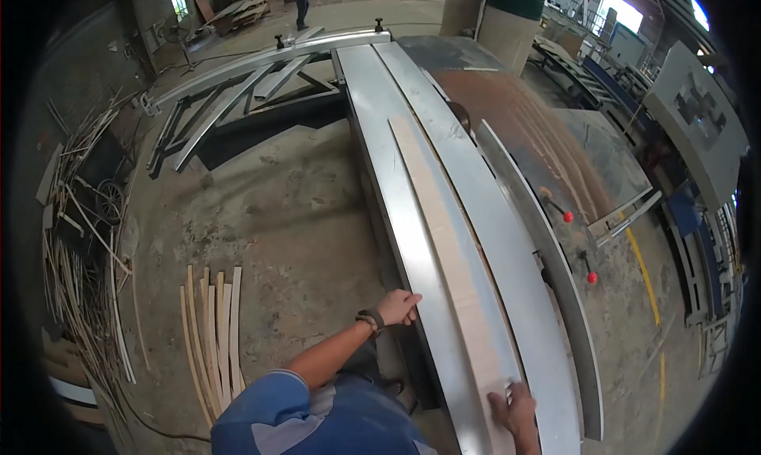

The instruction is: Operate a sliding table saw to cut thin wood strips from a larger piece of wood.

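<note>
The right hand (515, 407) pressed the board (444, 241) flat on the tabletop (396, 193); the left hand (399, 306) steadied the edge, its grip loosely curled, holding nothing.

free: floor (301, 217) left of saw table (412, 241) | blocked right: fence rail (539, 265), red knobs (568, 216)

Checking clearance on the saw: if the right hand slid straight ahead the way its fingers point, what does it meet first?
Likely only the long pale wooden strip it already presses on: the right hand points along that strip up the grey metal sliding table. The line looks free as far as the picture shows.
</note>
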`<state>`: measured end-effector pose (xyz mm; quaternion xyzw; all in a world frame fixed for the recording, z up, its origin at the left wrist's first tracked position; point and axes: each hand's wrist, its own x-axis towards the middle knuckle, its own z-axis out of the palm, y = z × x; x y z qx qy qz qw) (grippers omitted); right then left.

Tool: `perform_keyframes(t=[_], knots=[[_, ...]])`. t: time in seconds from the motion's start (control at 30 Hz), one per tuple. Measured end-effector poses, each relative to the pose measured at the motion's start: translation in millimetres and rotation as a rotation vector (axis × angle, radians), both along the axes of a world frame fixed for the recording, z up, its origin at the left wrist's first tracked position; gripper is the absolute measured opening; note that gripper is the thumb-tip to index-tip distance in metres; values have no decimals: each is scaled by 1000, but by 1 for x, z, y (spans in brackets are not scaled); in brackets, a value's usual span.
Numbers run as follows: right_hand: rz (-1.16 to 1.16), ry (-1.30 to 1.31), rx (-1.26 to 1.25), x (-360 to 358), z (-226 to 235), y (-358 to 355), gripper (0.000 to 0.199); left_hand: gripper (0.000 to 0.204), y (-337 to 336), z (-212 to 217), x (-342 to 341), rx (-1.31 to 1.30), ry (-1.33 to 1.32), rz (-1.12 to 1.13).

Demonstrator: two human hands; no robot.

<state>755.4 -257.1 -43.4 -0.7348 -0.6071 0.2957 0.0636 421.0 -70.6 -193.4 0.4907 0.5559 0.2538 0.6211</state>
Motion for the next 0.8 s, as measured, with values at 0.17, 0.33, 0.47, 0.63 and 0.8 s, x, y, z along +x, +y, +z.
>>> perform_keyframes(t=[0.17, 0.33, 0.47, 0.63, 0.8], knots=[[144, -173, 415, -6, -49, 9, 85, 30, 9, 1, -37, 174, 15, -169], [115, -243, 435, -68, -65, 47, 82, 23, 109, 9, -87, 342, 55, 175], [-11, -190, 489, -56, -89, 38, 75, 20, 202, 34, -128, 437, 55, 347], [-181, -236, 412, -27, -76, 0, 60, 21, 265, 46, -123, 471, 105, 419], [-227, -313, 401, -6, -39, 40, 50, 13, 287, 55, -59, 468, -4, 502]])
